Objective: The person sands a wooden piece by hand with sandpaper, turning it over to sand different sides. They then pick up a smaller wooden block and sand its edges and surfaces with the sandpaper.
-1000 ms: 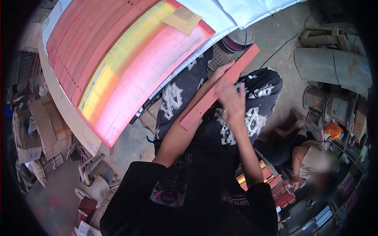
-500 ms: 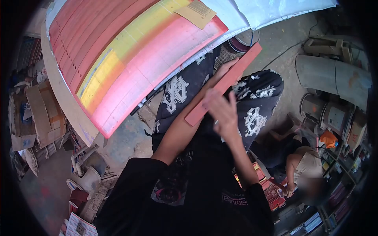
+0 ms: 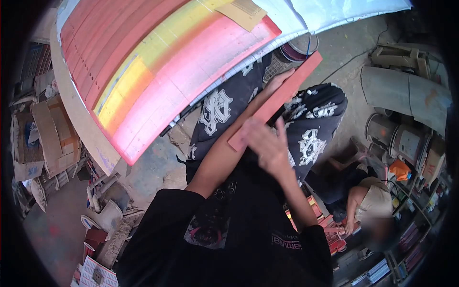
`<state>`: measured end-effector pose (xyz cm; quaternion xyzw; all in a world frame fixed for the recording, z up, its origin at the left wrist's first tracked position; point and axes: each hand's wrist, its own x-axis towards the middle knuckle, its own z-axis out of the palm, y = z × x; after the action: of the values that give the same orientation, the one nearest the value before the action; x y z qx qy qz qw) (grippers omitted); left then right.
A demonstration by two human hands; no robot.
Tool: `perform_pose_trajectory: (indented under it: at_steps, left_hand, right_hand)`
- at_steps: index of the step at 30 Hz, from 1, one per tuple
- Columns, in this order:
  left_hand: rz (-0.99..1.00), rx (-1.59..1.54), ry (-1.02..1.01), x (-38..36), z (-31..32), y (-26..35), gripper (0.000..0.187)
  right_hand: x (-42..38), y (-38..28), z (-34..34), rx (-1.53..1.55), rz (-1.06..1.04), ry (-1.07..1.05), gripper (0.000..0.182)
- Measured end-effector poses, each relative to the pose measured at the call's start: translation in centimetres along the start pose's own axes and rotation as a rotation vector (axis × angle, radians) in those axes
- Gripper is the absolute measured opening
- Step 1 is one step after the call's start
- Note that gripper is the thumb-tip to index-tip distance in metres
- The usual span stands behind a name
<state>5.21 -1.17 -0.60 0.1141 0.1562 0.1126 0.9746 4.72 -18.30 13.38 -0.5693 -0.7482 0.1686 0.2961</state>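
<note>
A long, flat, red-painted strip point(image 3: 283, 96) slants over my lap, its far end up and to the right. My left hand point(image 3: 277, 82) grips the strip from beneath near its far end, its fingers partly hidden behind it. My right hand point(image 3: 267, 146) lies with outstretched fingers over the strip's near end, touching it, a little smeared by motion. The near end rests close above my left forearm. Beyond my knees is a work surface holding red strips point(image 3: 110, 43) and a pink and yellow painted panel point(image 3: 191, 71).
A brown card point(image 3: 243, 13) lies on the painted panel. A co-worker point(image 3: 368, 198) crouches at lower right beside red painted pieces. Buckets point(image 3: 380, 129) and a grey curved sheet point(image 3: 406, 93) stand to the right. Cardboard boxes point(image 3: 55, 129) are stacked at left.
My right hand has slid down along the strip to its near end. My left hand keeps its hold. The co-worker's hand has moved slightly.
</note>
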Motion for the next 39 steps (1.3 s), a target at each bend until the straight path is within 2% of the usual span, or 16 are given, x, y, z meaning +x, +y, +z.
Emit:
perform_pose_trajectory:
  at_steps: [2, 4, 8, 10, 15, 16, 18, 19, 22, 23, 25, 27, 29, 33, 36, 39]
  left_hand:
    - [-0.010, 0.051, 0.055, 0.0, -0.1, -0.1, 0.056]
    - [-0.020, 0.023, 0.043, -0.1, -0.3, 0.2, 0.056]
    - [0.004, -0.038, -0.090, -0.3, 0.4, 0.5, 0.053]
    - [0.026, 0.006, -0.180, -0.2, 0.0, 0.4, 0.049]
    - [0.006, -0.214, 0.131, 0.6, -0.1, -0.5, 0.040]
    - [-0.001, -0.100, 0.132, 0.1, 0.8, -0.3, 0.044]
    - [-0.019, 0.126, 0.140, -0.9, 1.6, 0.4, 0.052]
    - [-0.009, 0.080, 0.001, -0.7, 1.0, 0.3, 0.052]
    - [0.039, 0.087, -0.140, -0.7, 1.0, 0.4, 0.053]
    - [0.025, 0.110, 0.014, -1.2, 2.1, 0.5, 0.054]
    - [-0.021, 0.016, 0.252, -1.0, 3.7, 0.7, 0.055]
    - [-0.040, 0.006, 0.311, -0.9, 4.3, 0.7, 0.054]
    - [-0.082, 0.073, 0.083, -1.0, 1.6, 0.0, 0.053]
    - [-0.003, 0.073, -0.027, -0.9, 2.3, 0.1, 0.053]
    - [0.001, 0.096, 0.066, -1.3, 3.2, 0.2, 0.052]
    - [-0.018, 0.001, 0.165, -1.2, 2.3, 0.2, 0.048]
  right_hand:
    - [1.2, 2.3, -1.3, -0.112, 0.171, 0.069, 0.041]
    - [0.9, 1.9, -0.4, -0.104, 0.155, 0.117, 0.042]
    - [0.1, -2.0, 0.2, 0.011, 0.025, -0.065, 0.044]
    - [0.3, 0.7, 0.0, -0.055, -0.012, -0.004, 0.045]
    - [2.6, 7.3, -1.4, -0.236, 0.256, 0.217, 0.059]
    - [2.7, 6.9, -1.0, -0.218, 0.295, 0.236, 0.061]
    - [1.2, 5.1, 0.9, -0.184, 0.160, 0.218, 0.055]
    - [0.3, 3.0, 1.7, -0.103, 0.091, 0.165, 0.052]
    - [0.2, 1.3, 0.9, -0.051, 0.010, 0.076, 0.047]
    - [0.3, 1.3, 0.3, -0.066, 0.004, 0.056, 0.045]
    - [0.6, 5.9, 0.0, -0.183, 0.056, 0.150, 0.048]
    - [2.3, 9.8, -1.9, -0.284, 0.200, 0.197, 0.055]
    - [3.7, 13.5, -3.6, -0.318, 0.306, 0.222, 0.078]
    - [5.0, 19.0, -4.4, -0.415, 0.364, 0.256, 0.086]
    - [5.1, 18.7, -3.9, -0.392, 0.410, 0.277, 0.083]
    - [4.0, 11.9, -1.3, -0.274, 0.408, 0.278, 0.075]
